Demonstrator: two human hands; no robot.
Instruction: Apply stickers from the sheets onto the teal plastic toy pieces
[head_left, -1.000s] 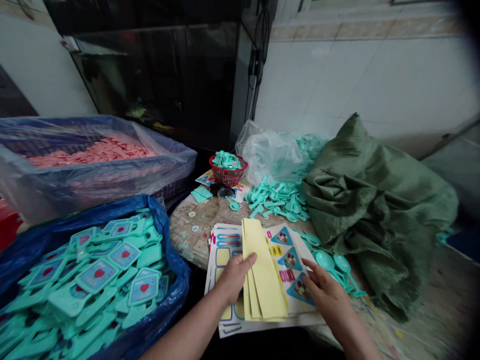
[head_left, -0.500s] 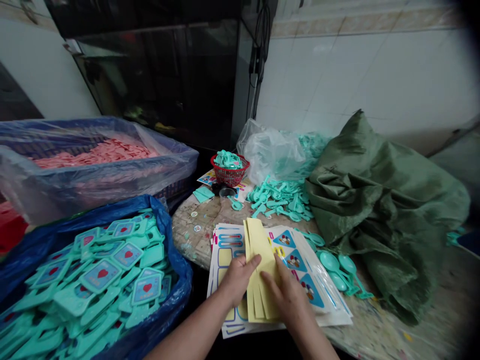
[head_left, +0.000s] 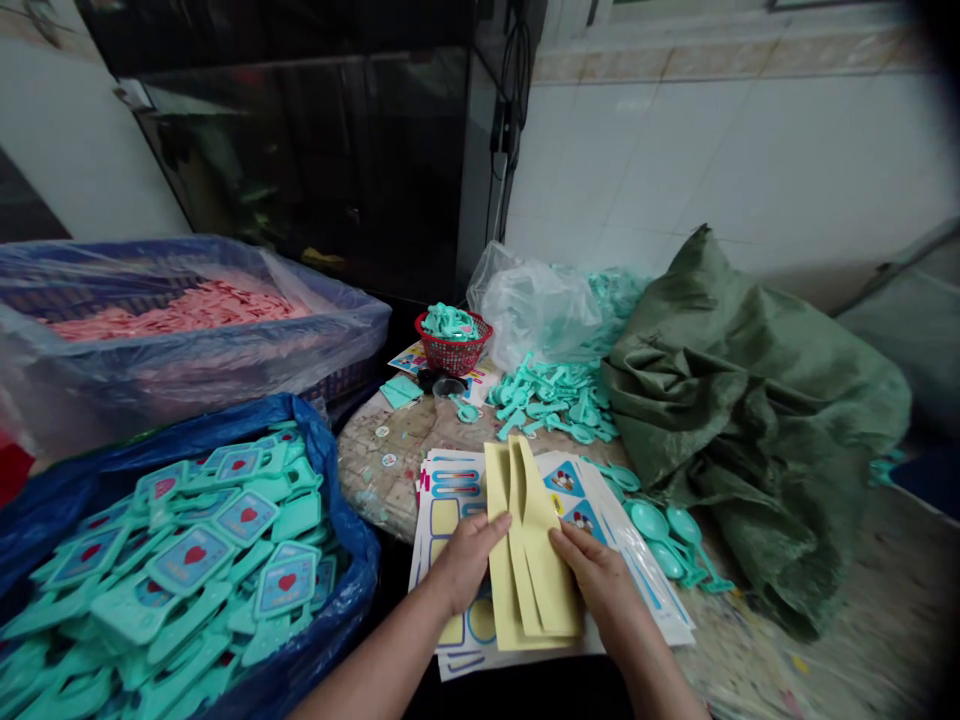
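Several long yellow paper strips (head_left: 534,570) overlap and fan out above a stack of printed sticker sheets (head_left: 457,480). My left hand (head_left: 466,562) grips the left edge of the strips between thumb and fingers. On the right edge, my right hand (head_left: 596,575) pinches the strips, thumb on top. The sheets, with blue triangles and yellow shapes, lie at the front edge of the table, partly hidden by the strips and my hands.
A blue-lined container (head_left: 352,530) of teal pieces stands left, with a plastic-covered crate (head_left: 330,345) of pink pieces behind. A red basket (head_left: 454,352), teal spoons (head_left: 559,395) and a green sack (head_left: 750,430) sit on the table (head_left: 375,470).
The yellow strips have spread wider, with a gap now between them at the top. My right hand has moved slightly to the right, and the view has shifted a little.
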